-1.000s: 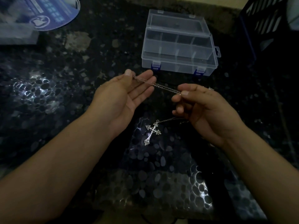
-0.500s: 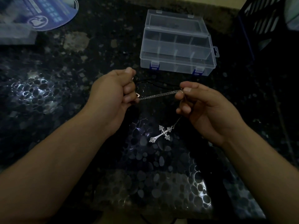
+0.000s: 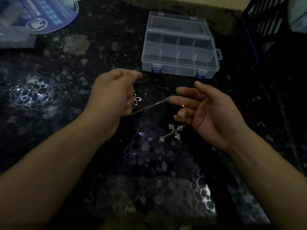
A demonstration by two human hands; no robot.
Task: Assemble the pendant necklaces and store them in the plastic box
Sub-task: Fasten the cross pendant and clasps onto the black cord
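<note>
Head | chain (image 3: 149, 106): 1, left grip (image 3: 113, 95) closed round it | right grip (image 3: 204, 110) loose (pendants: 2)

The left hand (image 3: 113, 93) hides the chain's (image 3: 149, 106) near end.

Home countertop (dim): dark granite slab (image 3: 83, 52), plastic crate (image 3: 265, 25).
</note>
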